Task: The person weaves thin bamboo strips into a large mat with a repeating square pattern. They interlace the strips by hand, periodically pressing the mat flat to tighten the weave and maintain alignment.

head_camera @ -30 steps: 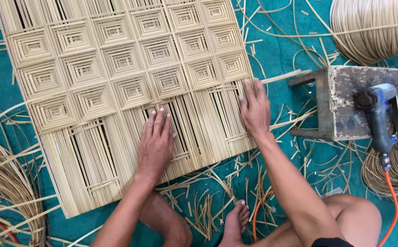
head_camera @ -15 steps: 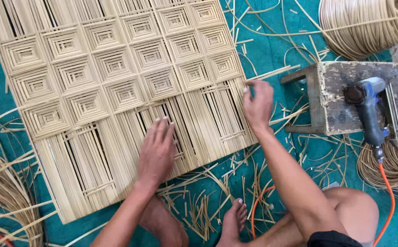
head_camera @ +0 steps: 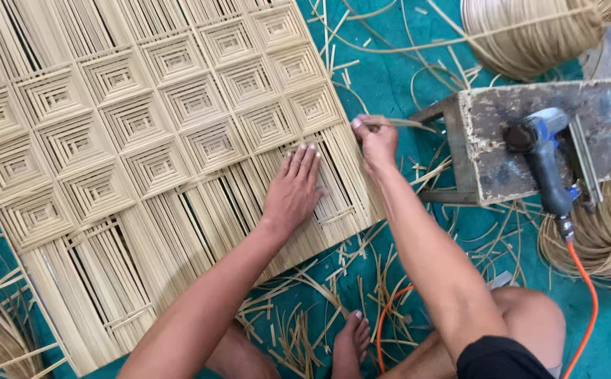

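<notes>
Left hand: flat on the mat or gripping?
Flat: left hand lies palm down, fingers together, on the mat.

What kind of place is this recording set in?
Likely a floor-level rattan or cane weaving workshop: a large woven panel on a teal floor, coils of cane, and a power tool on a worn block.

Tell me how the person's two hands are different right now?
The left hand lies flat, fingers straight and together, palm down on the pale woven cane mat. The right hand is curled at the mat's right edge, pinching a thin pale cane strip that points toward the worn wooden stool. The left hand holds nothing; the right grips the strip. Both are bare and reach over the same mat.
</notes>
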